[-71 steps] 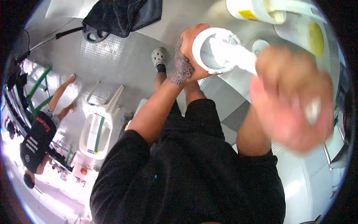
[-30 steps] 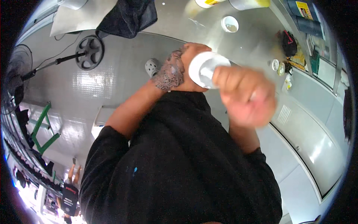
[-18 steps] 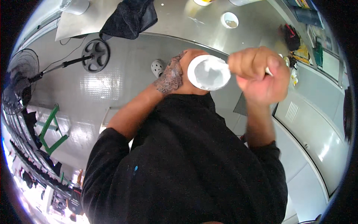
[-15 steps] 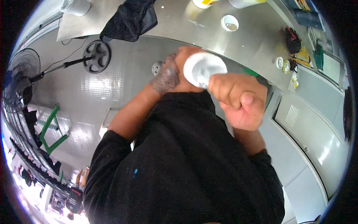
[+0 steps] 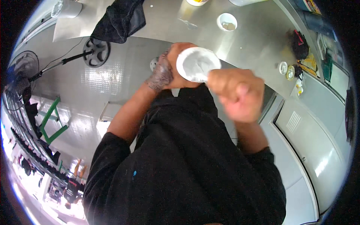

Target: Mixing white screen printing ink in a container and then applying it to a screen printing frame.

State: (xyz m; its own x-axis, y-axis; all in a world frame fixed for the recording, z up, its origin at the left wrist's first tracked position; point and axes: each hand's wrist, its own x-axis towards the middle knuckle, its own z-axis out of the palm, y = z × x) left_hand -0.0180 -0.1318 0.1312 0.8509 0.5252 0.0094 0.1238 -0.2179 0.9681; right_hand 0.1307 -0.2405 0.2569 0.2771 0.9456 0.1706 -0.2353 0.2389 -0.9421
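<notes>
My left hand [image 5: 169, 64] is wrapped around a white tub [image 5: 193, 64], its open top facing me, with pale grey-white paste inside. My right hand [image 5: 238, 92], blurred and closed in a fist, is at the tub's lower-right rim, gripping a white stirrer whose shaft is mostly hidden by the fingers. Both hands are just short of the near edge of a steel counter [image 5: 255, 45], above my dark shorts.
On the counter are a black cloth [image 5: 120, 20], a small white cup [image 5: 226, 23], several containers and a bag. A white bucket [image 5: 67, 8], a fan [image 5: 24, 67], a weight plate [image 5: 96, 52] and a green frame [image 5: 56, 131] are around. A co-worker [image 5: 71, 191] is at lower left.
Since the earliest frame the view has swung round to show more counter. My right fist has shifted repeatedly about the tub's rim, now slightly lower than 0.6 seconds ago. My left hand still holds the tub.
</notes>
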